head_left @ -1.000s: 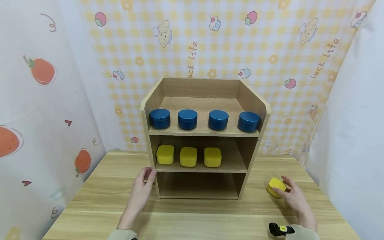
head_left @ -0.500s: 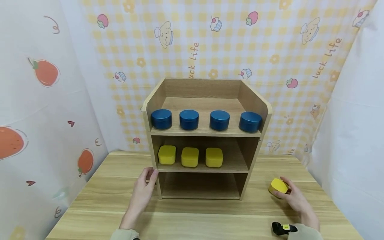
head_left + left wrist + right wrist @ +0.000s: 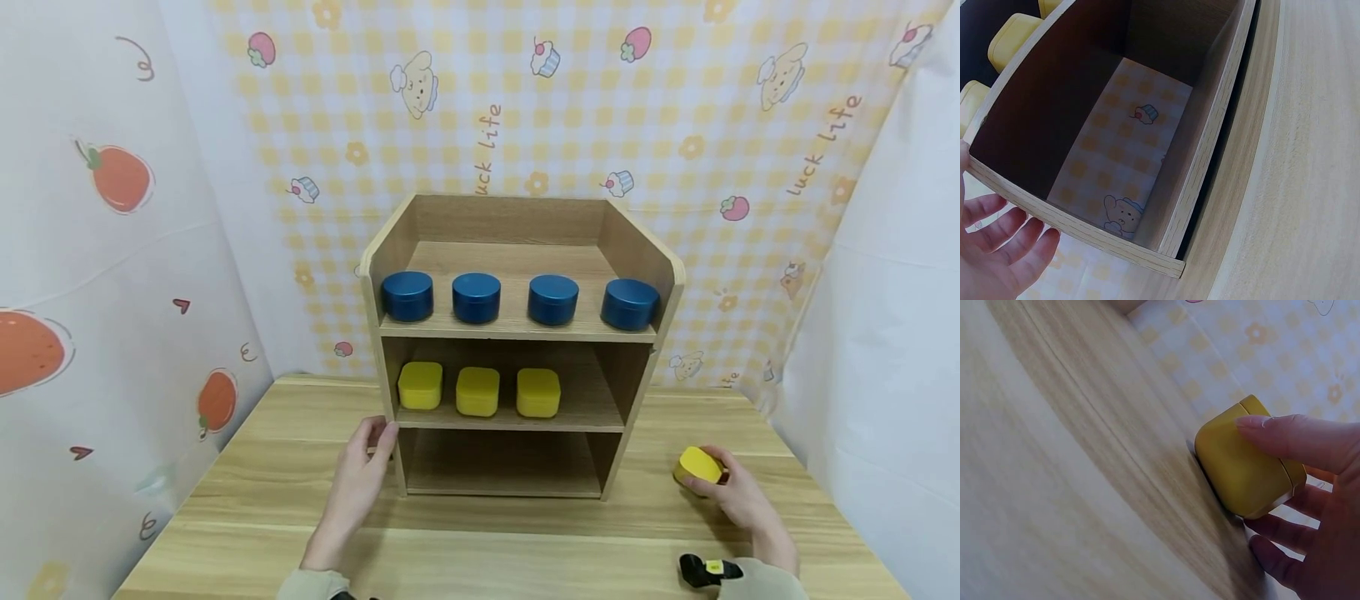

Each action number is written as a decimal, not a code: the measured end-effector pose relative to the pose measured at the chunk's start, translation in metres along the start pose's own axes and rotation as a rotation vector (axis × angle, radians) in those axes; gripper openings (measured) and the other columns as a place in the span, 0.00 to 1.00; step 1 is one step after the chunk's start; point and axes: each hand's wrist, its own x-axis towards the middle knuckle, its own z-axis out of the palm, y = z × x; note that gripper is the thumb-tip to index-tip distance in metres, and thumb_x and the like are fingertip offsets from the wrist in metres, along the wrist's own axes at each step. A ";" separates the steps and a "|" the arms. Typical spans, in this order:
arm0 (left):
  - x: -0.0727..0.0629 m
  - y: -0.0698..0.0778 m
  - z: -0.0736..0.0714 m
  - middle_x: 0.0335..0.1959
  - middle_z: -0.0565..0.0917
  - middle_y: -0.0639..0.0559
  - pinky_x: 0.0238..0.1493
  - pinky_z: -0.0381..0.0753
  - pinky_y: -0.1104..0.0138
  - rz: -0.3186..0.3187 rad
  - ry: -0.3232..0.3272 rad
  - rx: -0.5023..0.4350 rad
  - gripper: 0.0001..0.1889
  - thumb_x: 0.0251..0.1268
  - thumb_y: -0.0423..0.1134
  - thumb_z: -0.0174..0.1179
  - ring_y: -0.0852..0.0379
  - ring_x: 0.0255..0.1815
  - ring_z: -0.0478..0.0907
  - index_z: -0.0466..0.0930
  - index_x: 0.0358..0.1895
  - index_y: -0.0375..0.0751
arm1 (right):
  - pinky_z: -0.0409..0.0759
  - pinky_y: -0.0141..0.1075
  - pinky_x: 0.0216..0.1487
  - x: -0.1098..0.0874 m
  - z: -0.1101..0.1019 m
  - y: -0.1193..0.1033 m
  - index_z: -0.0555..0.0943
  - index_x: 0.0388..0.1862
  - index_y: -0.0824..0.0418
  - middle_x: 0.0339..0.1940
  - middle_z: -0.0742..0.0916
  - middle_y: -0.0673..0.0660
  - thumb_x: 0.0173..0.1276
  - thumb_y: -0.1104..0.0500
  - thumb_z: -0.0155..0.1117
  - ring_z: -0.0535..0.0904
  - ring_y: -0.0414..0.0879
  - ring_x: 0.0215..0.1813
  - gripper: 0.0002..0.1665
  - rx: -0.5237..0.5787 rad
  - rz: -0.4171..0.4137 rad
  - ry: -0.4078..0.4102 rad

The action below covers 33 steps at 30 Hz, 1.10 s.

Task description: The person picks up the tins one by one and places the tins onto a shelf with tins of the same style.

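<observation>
My left hand (image 3: 358, 471) holds the left side panel of a wooden shelf unit (image 3: 517, 332), its thumb on the front edge and its fingers along the outer side. At the right, my right hand (image 3: 738, 493) grips a yellow lidded box (image 3: 1244, 462) with rounded corners, thumb on one face and fingers on the far side. That box is at the tabletop, tilted in the right wrist view. Three similar boxes, including a yellow box (image 3: 537, 393), stand in a row on the middle shelf. Several round blue tins, one blue tin (image 3: 553, 300) among them, line the top shelf.
The bottom compartment (image 3: 502, 462) has an open back in the left wrist view. A wooden table (image 3: 465, 554) carries the unit. A patterned cloth (image 3: 315, 108) hangs behind, with white cloths at both sides. A black strap piece (image 3: 708, 572) sits by the right sleeve.
The fingers of my right hand have drawn in closer around the yellow box. My left hand stays on the shelf unit. The whole head view has shifted slightly.
</observation>
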 end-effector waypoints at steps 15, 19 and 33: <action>0.001 -0.002 0.000 0.52 0.80 0.41 0.50 0.76 0.55 0.007 -0.004 0.004 0.26 0.77 0.54 0.48 0.47 0.52 0.76 0.73 0.59 0.34 | 0.71 0.38 0.42 -0.002 0.000 -0.009 0.54 0.72 0.72 0.59 0.72 0.71 0.68 0.52 0.67 0.70 0.53 0.48 0.46 0.000 0.021 0.004; 0.000 -0.001 0.000 0.51 0.80 0.41 0.50 0.76 0.55 0.006 -0.002 0.000 0.25 0.77 0.54 0.48 0.47 0.52 0.76 0.73 0.59 0.34 | 0.71 0.38 0.44 -0.004 0.001 -0.013 0.55 0.72 0.71 0.62 0.70 0.72 0.67 0.51 0.68 0.70 0.55 0.50 0.46 0.007 0.022 0.009; 0.000 0.000 0.000 0.50 0.80 0.41 0.50 0.76 0.55 0.004 -0.002 0.002 0.25 0.77 0.54 0.48 0.47 0.52 0.76 0.73 0.59 0.34 | 0.75 0.39 0.42 -0.010 -0.005 -0.043 0.59 0.71 0.71 0.63 0.71 0.72 0.67 0.54 0.68 0.73 0.58 0.52 0.43 -0.006 -0.110 0.081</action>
